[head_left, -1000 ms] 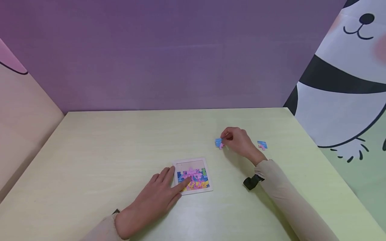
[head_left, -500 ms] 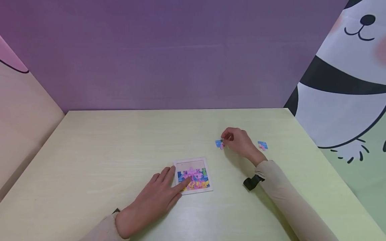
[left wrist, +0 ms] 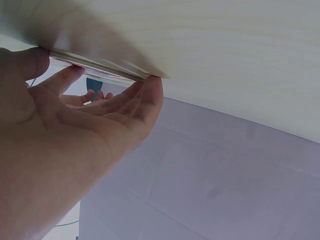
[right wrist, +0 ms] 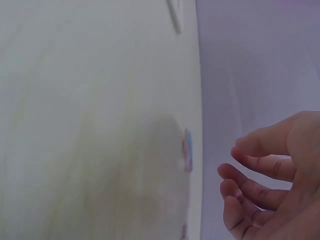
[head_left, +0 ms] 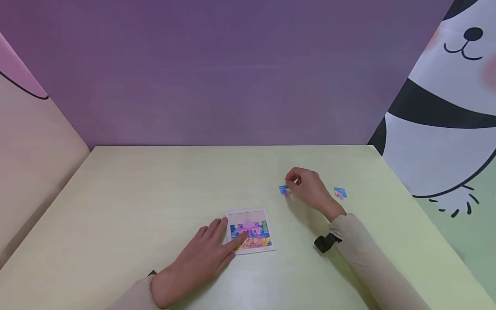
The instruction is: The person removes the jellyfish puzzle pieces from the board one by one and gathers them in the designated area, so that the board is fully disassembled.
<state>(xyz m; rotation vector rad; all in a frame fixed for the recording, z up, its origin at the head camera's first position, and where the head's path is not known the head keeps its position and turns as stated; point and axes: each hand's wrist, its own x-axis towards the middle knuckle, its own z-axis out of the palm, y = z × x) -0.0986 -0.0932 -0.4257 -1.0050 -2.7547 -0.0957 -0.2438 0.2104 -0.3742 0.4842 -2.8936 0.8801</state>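
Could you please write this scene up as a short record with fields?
Frame: on the table, upper part bare
Laid pieces: in its lower part
Left hand: touching the frame and the laid pieces
Right hand: by the left loose piece, no piece seen between its fingers
Right loose piece: apart from both hands

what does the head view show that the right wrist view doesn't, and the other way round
Only the head view: the left hand resting on the framed puzzle, and the printed cartoon animal.

Only the right wrist view: the palm side of the right hand, fingers loosely bent.

Both: the right hand, a blue and pink puzzle piece, the pale table and the purple backdrop.
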